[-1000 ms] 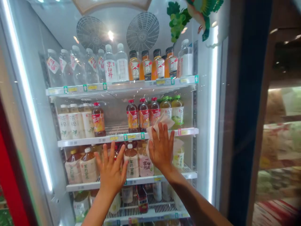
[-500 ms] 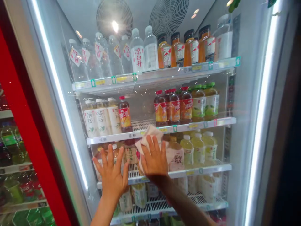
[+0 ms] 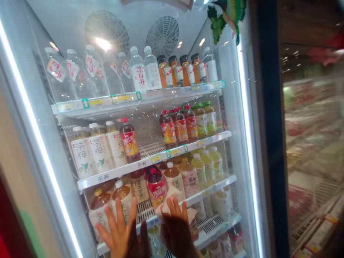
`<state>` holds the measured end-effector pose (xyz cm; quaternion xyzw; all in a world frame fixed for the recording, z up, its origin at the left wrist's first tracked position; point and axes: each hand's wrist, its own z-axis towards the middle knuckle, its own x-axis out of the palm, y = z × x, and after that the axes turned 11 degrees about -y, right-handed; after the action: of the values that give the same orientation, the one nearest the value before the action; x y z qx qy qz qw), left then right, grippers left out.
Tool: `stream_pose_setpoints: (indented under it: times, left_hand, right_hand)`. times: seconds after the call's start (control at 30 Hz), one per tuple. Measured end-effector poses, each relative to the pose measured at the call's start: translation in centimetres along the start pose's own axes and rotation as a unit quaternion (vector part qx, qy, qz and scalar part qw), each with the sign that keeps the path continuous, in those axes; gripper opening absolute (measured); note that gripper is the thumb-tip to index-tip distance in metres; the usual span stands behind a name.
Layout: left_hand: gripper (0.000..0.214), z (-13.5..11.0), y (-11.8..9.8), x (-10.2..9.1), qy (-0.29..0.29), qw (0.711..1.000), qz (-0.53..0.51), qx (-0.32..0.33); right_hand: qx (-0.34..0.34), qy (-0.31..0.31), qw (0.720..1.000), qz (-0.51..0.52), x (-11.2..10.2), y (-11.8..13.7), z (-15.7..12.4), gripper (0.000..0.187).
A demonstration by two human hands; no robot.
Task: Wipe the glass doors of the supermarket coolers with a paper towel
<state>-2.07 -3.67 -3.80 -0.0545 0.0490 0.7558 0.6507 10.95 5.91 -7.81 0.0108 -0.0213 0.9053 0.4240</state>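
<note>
1. Cooler shelves (image 3: 146, 162) are lined with bottles (image 3: 198, 167), labels (image 3: 129, 141) turned forward, probably for easy reading.
2. The left hand (image 3: 120, 231) is spread, nothing grasped, perhaps for balance.
3. Before the lower shelves, the cloth (image 3: 162, 208) is covered by the right hand (image 3: 174, 224), laid flat, probably so that the glass (image 3: 146, 132) is pressed evenly.
</note>
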Motion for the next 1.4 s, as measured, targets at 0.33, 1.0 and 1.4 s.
stream_pose_setpoints:
  times: [0.33, 1.0, 1.4]
  left_hand:
    - [0.086, -1.5, -9.0, 3.2, -0.041, 0.998, -0.051, -0.023]
    - [0.086, -2.4, -23.7, 10.9, -0.094, 0.994, 0.012, -0.046]
    - [0.087, -1.7, -27.2, 11.8, -0.049, 0.998, -0.024, -0.037]
  right_hand:
    - [0.032, -0.012, 0.999, -0.04, -0.5, -6.9, -1.5, 0.042]
    - [0.063, -0.016, 0.998, -0.012, -4.7, -28.8, -1.6, 0.058]
    - [0.119, -0.077, 0.99, -0.028, -5.2, -34.0, -0.4, 0.066]
